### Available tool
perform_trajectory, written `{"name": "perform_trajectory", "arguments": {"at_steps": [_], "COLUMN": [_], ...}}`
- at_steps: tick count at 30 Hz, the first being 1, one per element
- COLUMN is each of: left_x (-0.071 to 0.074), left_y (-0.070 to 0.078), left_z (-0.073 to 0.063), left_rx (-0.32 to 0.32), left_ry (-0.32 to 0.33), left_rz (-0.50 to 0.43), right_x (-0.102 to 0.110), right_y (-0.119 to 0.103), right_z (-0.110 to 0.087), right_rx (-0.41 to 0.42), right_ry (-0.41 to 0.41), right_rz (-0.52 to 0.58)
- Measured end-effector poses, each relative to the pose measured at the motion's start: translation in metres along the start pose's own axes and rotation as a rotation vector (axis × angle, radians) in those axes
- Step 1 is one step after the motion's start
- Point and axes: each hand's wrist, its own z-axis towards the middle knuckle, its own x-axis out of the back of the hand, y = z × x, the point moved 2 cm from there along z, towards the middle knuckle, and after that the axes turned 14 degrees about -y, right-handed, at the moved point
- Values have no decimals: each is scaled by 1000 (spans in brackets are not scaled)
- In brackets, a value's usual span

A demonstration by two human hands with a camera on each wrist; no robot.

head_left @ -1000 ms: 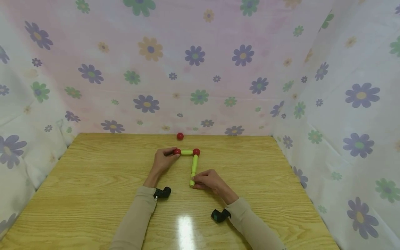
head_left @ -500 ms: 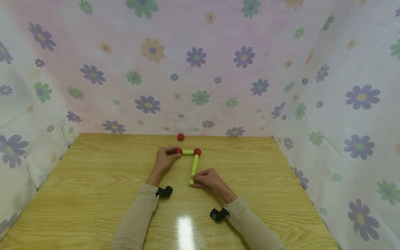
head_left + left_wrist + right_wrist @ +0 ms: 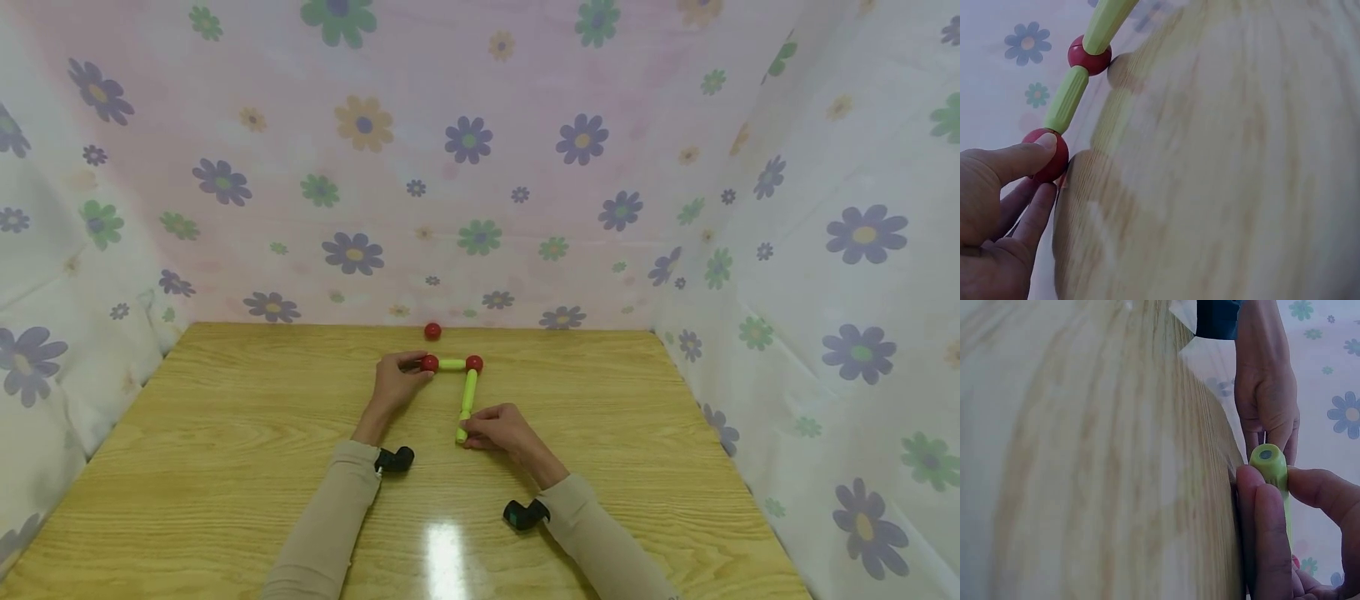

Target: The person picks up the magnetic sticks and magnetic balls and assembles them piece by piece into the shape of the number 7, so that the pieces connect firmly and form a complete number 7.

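In the head view my left hand (image 3: 393,385) pinches a red ball (image 3: 430,363) between thumb and fingers. A short yellow-green rod (image 3: 452,365) joins that ball to a second red ball (image 3: 474,364) on its right. From this corner ball a longer yellow-green rod (image 3: 469,390) runs toward me. A narrow notch shows partway along it. My right hand (image 3: 504,433) pinches the near end, thumb on one side and fingers on the other. The right wrist view shows a grey disc set in the rod's free end (image 3: 1267,455).
A loose red ball (image 3: 432,332) sits near the back edge of the wooden table (image 3: 600,392), behind the joined pieces. Flower-patterned cloth (image 3: 480,192) hangs behind the table and along both sides. Small black cameras (image 3: 395,459) are strapped at both wrists.
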Motion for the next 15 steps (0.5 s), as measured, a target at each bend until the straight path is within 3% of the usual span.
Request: {"name": "perform_trajectory", "arguments": {"at_steps": [8, 15], "left_x": [7, 19], "left_y": [0, 3], "left_z": [-1, 6], "left_rx": [70, -3], "left_ry": [-88, -88], "left_rz": [-45, -86], "right_x": [2, 6], "right_y": [1, 0], "right_z": [-1, -2], "right_rx": [-11, -16], "right_ry": [9, 22], "right_rz": [10, 15]}}
